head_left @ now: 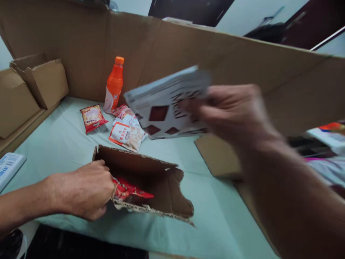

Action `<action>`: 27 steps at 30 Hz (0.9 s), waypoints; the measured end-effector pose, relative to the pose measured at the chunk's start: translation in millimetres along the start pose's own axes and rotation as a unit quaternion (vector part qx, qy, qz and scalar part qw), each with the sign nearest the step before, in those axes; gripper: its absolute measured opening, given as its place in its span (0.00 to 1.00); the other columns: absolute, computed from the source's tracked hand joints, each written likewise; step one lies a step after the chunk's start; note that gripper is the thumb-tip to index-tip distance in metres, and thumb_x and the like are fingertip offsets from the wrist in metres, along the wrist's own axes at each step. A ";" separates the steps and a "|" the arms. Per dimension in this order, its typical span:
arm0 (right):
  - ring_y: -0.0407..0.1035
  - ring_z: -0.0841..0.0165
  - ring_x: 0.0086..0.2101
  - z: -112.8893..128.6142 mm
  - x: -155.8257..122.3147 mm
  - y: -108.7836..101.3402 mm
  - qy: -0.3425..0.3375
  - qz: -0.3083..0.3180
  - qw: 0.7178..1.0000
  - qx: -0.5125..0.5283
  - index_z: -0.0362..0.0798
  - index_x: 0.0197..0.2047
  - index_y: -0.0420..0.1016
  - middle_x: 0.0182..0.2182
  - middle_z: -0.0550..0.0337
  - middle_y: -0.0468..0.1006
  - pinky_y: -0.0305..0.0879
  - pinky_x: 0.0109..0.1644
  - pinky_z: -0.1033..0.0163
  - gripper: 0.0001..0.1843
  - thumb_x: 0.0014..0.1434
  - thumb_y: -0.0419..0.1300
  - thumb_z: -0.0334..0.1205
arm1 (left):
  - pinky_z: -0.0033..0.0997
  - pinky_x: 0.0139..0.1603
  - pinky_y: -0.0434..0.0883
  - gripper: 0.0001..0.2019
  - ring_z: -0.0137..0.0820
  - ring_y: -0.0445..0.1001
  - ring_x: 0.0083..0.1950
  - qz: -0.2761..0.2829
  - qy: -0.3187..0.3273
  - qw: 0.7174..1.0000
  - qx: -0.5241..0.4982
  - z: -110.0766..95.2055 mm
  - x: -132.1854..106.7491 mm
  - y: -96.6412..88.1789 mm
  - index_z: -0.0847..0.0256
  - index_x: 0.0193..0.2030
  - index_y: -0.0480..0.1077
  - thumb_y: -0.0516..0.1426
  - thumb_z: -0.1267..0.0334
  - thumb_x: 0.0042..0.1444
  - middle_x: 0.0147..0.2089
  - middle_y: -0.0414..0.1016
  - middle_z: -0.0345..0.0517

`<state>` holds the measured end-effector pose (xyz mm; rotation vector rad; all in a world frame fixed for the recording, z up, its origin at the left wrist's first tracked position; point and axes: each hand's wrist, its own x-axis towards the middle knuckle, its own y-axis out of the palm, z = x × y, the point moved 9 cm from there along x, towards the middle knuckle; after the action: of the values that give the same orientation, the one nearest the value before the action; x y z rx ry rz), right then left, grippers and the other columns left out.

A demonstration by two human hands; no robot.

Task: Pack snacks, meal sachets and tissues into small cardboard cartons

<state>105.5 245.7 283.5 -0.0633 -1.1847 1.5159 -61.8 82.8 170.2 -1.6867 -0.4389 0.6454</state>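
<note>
My left hand is closed on the left wall of an open cardboard box with torn edges. Inside that box lies a red snack packet, partly hidden by my fingers. Raised above the box's far side, my right hand pinches a white food pouch with dark red diamond shapes and large black lettering. Motion blurs the pouch and the hand. Behind the box, a white and orange pouch overlaps other packets on the cloth.
An orange drink bottle stands near the tall cardboard wall at the back. A red and yellow snack packet lies left of it. Cardboard boxes line the left side, with a white box nearer me. A cardboard piece is at right.
</note>
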 end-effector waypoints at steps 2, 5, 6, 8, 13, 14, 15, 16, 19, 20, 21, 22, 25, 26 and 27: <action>0.76 0.62 0.31 22.9 -28.0 -43.7 0.006 -0.088 0.994 0.057 0.58 0.35 0.85 0.33 0.61 0.85 0.66 0.30 0.57 0.09 0.59 0.68 0.52 | 0.43 0.42 0.71 0.04 0.42 0.77 0.32 0.013 -0.004 1.000 0.009 -0.9 1.4 -0.7 0.63 0.28 0.75 0.62 0.68 0.52 0.29 0.80 0.51; 0.76 0.64 0.32 57.0 -61.1 -53.1 -0.014 -0.073 0.995 0.066 0.63 0.38 0.85 0.35 0.64 0.86 0.68 0.32 0.57 0.06 0.61 0.68 0.52 | 0.42 0.42 0.71 0.05 0.40 0.76 0.32 0.032 -0.014 0.999 0.020 -3.6 0.8 0.2 0.61 0.27 0.74 0.59 0.70 0.53 0.29 0.79 0.49; 0.74 0.66 0.28 67.4 -68.6 -45.3 -0.031 -0.040 0.997 0.061 0.62 0.36 0.84 0.30 0.64 0.84 0.67 0.29 0.59 0.06 0.64 0.66 0.50 | 0.41 0.40 0.71 0.06 0.39 0.76 0.31 0.034 -0.019 0.999 0.022 -4.2 0.2 0.4 0.61 0.26 0.73 0.59 0.71 0.53 0.28 0.79 0.49; 0.66 0.68 0.21 86.5 -79.6 -22.9 -0.080 0.036 0.996 0.030 0.57 0.30 0.79 0.21 0.64 0.75 0.61 0.22 0.62 0.13 0.67 0.62 0.45 | 0.39 0.38 0.71 0.06 0.38 0.75 0.30 0.030 -0.022 0.999 0.027 -5.4 -1.0 0.5 0.61 0.26 0.72 0.58 0.71 0.52 0.28 0.80 0.49; 0.70 0.66 0.24 87.7 -94.9 66.5 -0.078 0.306 0.917 -0.243 0.50 0.29 0.77 0.25 0.56 0.79 0.57 0.26 0.61 0.14 0.65 0.56 0.33 | 0.39 0.36 0.72 0.06 0.39 0.77 0.29 0.026 -0.033 0.998 0.042 -4.9 -1.9 3.0 0.62 0.26 0.76 0.60 0.68 0.52 0.29 0.82 0.52; 0.73 0.64 0.26 82.4 -98.1 83.8 -0.062 0.353 0.888 -0.288 0.48 0.32 0.79 0.29 0.53 0.82 0.57 0.28 0.61 0.12 0.64 0.56 0.31 | 0.39 0.36 0.72 0.06 0.40 0.77 0.30 0.038 -0.039 0.998 0.045 -4.4 -2.0 4.7 0.62 0.27 0.77 0.60 0.67 0.53 0.30 0.82 0.53; 0.75 0.62 0.29 79.0 -100.9 100.0 -0.054 0.390 0.864 -0.313 0.46 0.35 0.81 0.32 0.50 0.84 0.58 0.29 0.61 0.11 0.64 0.56 0.31 | 0.40 0.36 0.73 0.06 0.42 0.78 0.31 0.051 -0.045 0.997 0.047 -3.7 -2.2 6.3 0.63 0.28 0.78 0.60 0.67 0.53 0.31 0.82 0.54; 0.76 0.61 0.31 77.9 -103.0 115.3 -0.054 0.417 0.849 -0.320 0.45 0.38 0.82 0.34 0.48 0.84 0.59 0.30 0.61 0.11 0.64 0.57 0.31 | 0.40 0.37 0.73 0.06 0.43 0.79 0.32 0.062 -0.052 0.996 0.047 -3.0 -2.5 7.2 0.64 0.29 0.79 0.60 0.66 0.54 0.32 0.83 0.55; 0.78 0.60 0.34 81.0 -110.0 155.5 -0.096 0.482 0.829 -0.266 0.43 0.44 0.82 0.36 0.47 0.85 0.63 0.34 0.62 0.11 0.66 0.58 0.33 | 0.42 0.39 0.75 0.06 0.45 0.80 0.35 0.071 -0.069 0.994 0.046 -1.1 -3.3 5.3 0.64 0.32 0.80 0.60 0.66 0.55 0.34 0.83 0.55; 0.78 0.61 0.35 80.5 -112.8 165.0 -0.109 0.500 0.822 -0.248 0.43 0.46 0.82 0.37 0.47 0.85 0.63 0.35 0.62 0.11 0.67 0.58 0.32 | 0.43 0.40 0.75 0.06 0.46 0.81 0.36 0.069 -0.071 0.994 0.046 -0.8 -3.4 4.1 0.64 0.33 0.80 0.60 0.67 0.55 0.34 0.83 0.55; 0.78 0.62 0.35 78.7 -115.4 172.2 -0.119 0.515 0.816 -0.235 0.43 0.47 0.82 0.38 0.48 0.85 0.64 0.36 0.63 0.11 0.67 0.57 0.32 | 0.43 0.41 0.75 0.06 0.46 0.81 0.36 0.067 -0.071 0.994 0.047 -0.7 -3.5 3.2 0.64 0.33 0.80 0.60 0.67 0.55 0.34 0.83 0.55; 0.78 0.63 0.35 76.0 -117.3 177.2 -0.124 0.523 0.812 -0.227 0.44 0.48 0.81 0.38 0.49 0.86 0.64 0.36 0.63 0.11 0.67 0.58 0.31 | 0.43 0.41 0.75 0.06 0.46 0.81 0.36 0.064 -0.068 0.995 0.045 -0.8 -3.5 2.6 0.64 0.33 0.80 0.60 0.67 0.54 0.34 0.83 0.55; 0.78 0.63 0.32 72.2 -118.9 179.0 -0.133 0.499 0.834 -0.194 0.44 0.44 0.81 0.35 0.51 0.85 0.65 0.34 0.63 0.08 0.64 0.60 0.31 | 0.43 0.43 0.75 0.05 0.46 0.80 0.37 0.045 -0.059 0.997 0.029 -0.5 -4.1 2.0 0.64 0.34 0.79 0.61 0.68 0.53 0.34 0.83 0.54; 0.77 0.63 0.31 73.6 -119.7 175.3 -0.139 0.486 0.845 -0.176 0.45 0.42 0.81 0.33 0.52 0.85 0.65 0.33 0.63 0.07 0.63 0.61 0.31 | 0.43 0.43 0.75 0.05 0.45 0.80 0.37 0.033 -0.055 0.998 0.019 -0.3 -4.5 1.7 0.63 0.34 0.79 0.61 0.68 0.52 0.34 0.82 0.53; 0.77 0.63 0.30 76.3 -119.9 168.6 -0.145 0.470 0.857 -0.155 0.45 0.40 0.81 0.32 0.52 0.85 0.66 0.33 0.63 0.07 0.62 0.61 0.31 | 0.43 0.44 0.75 0.04 0.45 0.80 0.37 0.017 -0.048 0.999 0.007 -0.2 -5.2 0.9 0.63 0.34 0.79 0.62 0.68 0.52 0.34 0.82 0.53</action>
<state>-19.8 133.9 140.5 -0.7526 -1.7739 2.2000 -65.7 79.3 170.3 -1.6576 -0.4747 0.7551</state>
